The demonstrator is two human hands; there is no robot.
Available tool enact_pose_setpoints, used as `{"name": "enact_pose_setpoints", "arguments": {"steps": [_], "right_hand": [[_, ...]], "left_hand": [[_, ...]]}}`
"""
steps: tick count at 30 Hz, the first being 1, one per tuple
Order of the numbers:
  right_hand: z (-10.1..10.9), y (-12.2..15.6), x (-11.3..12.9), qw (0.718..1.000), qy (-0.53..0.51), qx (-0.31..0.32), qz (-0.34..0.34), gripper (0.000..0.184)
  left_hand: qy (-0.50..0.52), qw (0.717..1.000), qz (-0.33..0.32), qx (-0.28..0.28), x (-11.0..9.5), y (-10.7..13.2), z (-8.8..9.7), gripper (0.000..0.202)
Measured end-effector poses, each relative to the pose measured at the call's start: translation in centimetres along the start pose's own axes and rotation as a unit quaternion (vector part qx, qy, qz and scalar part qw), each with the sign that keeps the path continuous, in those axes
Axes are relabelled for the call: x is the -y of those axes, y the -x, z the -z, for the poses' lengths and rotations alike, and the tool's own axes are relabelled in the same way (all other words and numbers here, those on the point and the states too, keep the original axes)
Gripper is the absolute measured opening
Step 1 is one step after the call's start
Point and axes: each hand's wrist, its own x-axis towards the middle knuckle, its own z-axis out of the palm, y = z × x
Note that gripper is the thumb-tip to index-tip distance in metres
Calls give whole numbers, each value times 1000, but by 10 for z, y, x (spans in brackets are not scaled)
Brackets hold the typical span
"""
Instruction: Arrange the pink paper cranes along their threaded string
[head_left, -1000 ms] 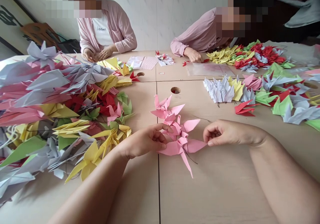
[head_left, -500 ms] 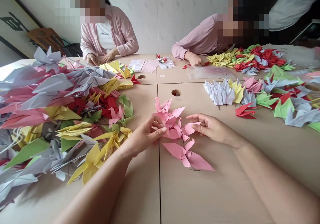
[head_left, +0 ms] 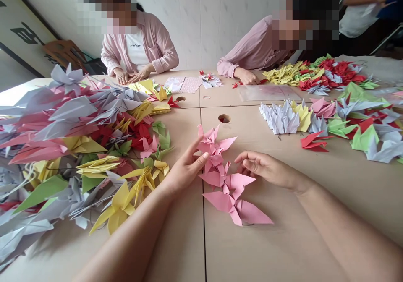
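Observation:
Folded pink paper cranes (head_left: 227, 178) lie in a row running toward me on the table, with a bit of dark thread under the nearest one. At the left side of the row's far half is my left hand (head_left: 188, 164), index finger stretched out and thumb apart, beside the far cranes' wings. Whether it touches the paper I cannot tell. To the right of the row, my right hand (head_left: 262, 167) hovers with loosely bent fingers, holding nothing, a small gap from the nearest wing tip.
A big heap of coloured paper cranes (head_left: 103, 122) covers the left side. More cranes (head_left: 362, 126) lie at the right, beside a white stack (head_left: 280, 117). Two people in pink shirts sit across the table (head_left: 302, 231). A round hole (head_left: 224, 118) lies beyond the row.
My right hand has come off the pink wing and moved slightly right. A middle crane now lies flatter and nearer the front one. My left index finger has straightened. The view has shifted slightly.

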Motion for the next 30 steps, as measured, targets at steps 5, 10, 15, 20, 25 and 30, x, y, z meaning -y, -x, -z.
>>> {"name": "enact_pose_setpoints", "arguments": {"steps": [5, 10, 15, 20, 25, 30], "right_hand": [[-1, -4, -7, 998, -56, -25, -27, 53], [-2, -6, -11, 994, -87, -69, -25, 48], [-3, -10, -14, 977, -130, -167, 5, 52], [-4, -11, -13, 969, -109, -217, 44, 43], [-3, -10, -13, 971, -68, -227, 41, 41], [-3, -10, -10, 967, -100, -232, 44, 38]], "left_hand": [[-105, 994, -16, 2, -1, 0, 0, 47], [-40, 999, 1, 13, -4, 3, -5, 42], [-20, 1000, 0, 5, 0, 3, -12, 23], [-123, 991, -47, 12, 4, 5, -15, 10], [-85, 995, -40, -13, 2, 8, -16, 28], [-145, 988, -34, -45, -2, 6, -11, 25]]}}
